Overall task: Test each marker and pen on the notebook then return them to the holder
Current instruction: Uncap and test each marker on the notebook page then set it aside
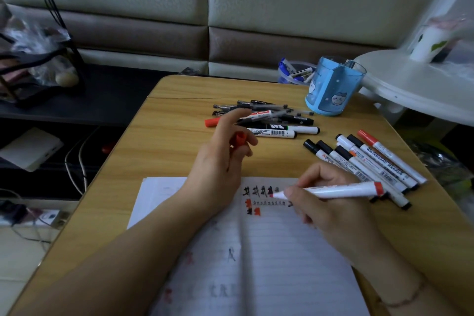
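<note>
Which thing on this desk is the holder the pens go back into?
Look to the far right corner of the wooden table, beside the white round stand. The holder is the upright light-blue cup with cartoon faces, standing just beyond the pile of pens.

A wooden table [179, 120] carried everything. An open notebook [269, 251] lay at its near edge, red and black marks at the top of the page. A loose pile of pens [272, 117] sat near the far middle. A row of markers [372, 161] lay just right of the notebook. A blue holder [331, 90] stood upright at the far right.
</note>
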`<state>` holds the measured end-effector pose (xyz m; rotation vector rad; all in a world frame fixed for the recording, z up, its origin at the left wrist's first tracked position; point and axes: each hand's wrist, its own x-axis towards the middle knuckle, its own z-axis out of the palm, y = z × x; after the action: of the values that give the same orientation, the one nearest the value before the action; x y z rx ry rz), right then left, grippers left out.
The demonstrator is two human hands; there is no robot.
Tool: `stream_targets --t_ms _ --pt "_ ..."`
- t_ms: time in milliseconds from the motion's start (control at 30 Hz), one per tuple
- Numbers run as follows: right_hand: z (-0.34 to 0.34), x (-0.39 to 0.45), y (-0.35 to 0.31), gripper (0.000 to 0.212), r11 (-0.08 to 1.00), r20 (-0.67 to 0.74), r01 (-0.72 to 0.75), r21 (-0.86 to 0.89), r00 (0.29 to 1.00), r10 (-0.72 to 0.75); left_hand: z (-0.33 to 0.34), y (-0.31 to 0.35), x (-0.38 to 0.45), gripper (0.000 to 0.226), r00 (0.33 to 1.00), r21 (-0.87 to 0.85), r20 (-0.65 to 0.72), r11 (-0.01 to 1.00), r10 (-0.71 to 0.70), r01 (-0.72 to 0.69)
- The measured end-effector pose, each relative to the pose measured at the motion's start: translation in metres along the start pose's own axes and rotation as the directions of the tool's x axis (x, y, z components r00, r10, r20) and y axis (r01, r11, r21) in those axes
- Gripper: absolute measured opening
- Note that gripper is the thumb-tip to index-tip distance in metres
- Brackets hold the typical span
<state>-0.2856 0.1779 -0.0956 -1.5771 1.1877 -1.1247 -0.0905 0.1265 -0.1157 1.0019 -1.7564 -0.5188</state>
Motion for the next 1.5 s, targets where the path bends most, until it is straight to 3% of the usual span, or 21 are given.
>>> stream_targets --t_ms 100,367,700,967,1200,1400,1500 --pt "0.005 -0.001 0.004 0.028 0.996 -0.032 0.071 -0.054 0.997 -0.073 -0.002 0.003 0.0 0.057 0.999 -0.021 -0.007 0.999 -0.05 0.05" --pt "0.012 -0.002 0.003 0.027 0.978 -0.012 0.04 -0.204 0.999 -0.043 -0.001 0.005 0.003 0.047 0.999 -0.004 0.008 0.999 -0.034 0.034" --pt "0.012 -0.002 0.0 0.027 0.978 0.006 0.01 -0.208 1.0 -0.009 0.0 0.004 0.001 0.047 0.999 -0.016 0.012 0.999 -0.049 0.049" --pt "0.013 0.0 0.0 0.028 0.978 0.0 0.011 -0.207 1.0 -0.011 0.002 0.003 0.001 0.032 0.994 -0.044 0.021 0.993 -0.112 0.112" --pt "0.012 0.001 0.001 0.028 0.985 -0.004 0.001 -0.174 1.0 -0.002 0.0 0.003 0.001 0.025 0.999 0.011 0.019 0.999 -0.043 0.043" --pt "0.001 0.001 0.002 0.014 0.993 -0.03 -0.033 0.113 0.999 0.037 0.0 0.0 0.002 0.022 1.0 0.045 0.023 0.999 0.01 -0.011" --pt "-0.005 0.004 0.0 0.015 0.987 -0.056 0.004 0.158 0.998 0.004 0.0 0.0 0.002 0.021 0.999 0.05 0.033 0.999 0.011 -0.013"
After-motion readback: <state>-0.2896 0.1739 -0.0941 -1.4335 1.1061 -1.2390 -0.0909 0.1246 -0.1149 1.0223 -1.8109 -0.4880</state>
